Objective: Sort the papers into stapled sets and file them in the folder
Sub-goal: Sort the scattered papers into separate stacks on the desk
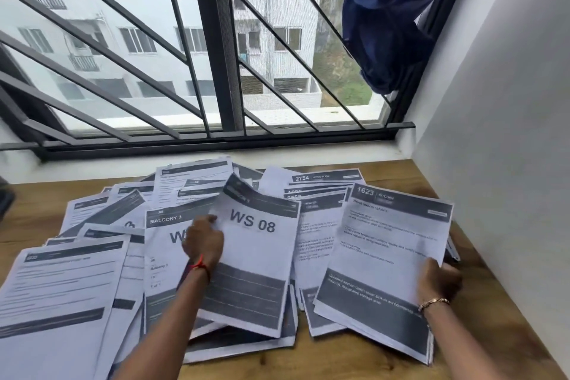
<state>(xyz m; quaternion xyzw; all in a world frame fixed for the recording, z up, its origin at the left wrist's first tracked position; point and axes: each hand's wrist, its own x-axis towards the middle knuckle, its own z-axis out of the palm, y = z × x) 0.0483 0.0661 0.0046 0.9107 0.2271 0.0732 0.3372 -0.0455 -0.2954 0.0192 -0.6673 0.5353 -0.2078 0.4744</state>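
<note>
Many printed sheets lie spread over a wooden table (481, 345). My left hand (203, 241) pinches the left edge of a sheet marked "WS 08" (256, 259), which is lifted off the heap and curled at its top. Under it lies a "BALCONY 3" sheet (163, 244). My right hand (439, 281) grips the right edge of a thin stack topped by a sheet headed "1623 KITCHEN" (385, 259). No stapler or folder shows.
A heap of loose papers (61, 284) covers the left and middle of the table, more at the back (324, 179). A barred window (212, 49) stands behind, a white wall (509, 133) on the right, a blue cloth (388, 18) hanging at the window corner.
</note>
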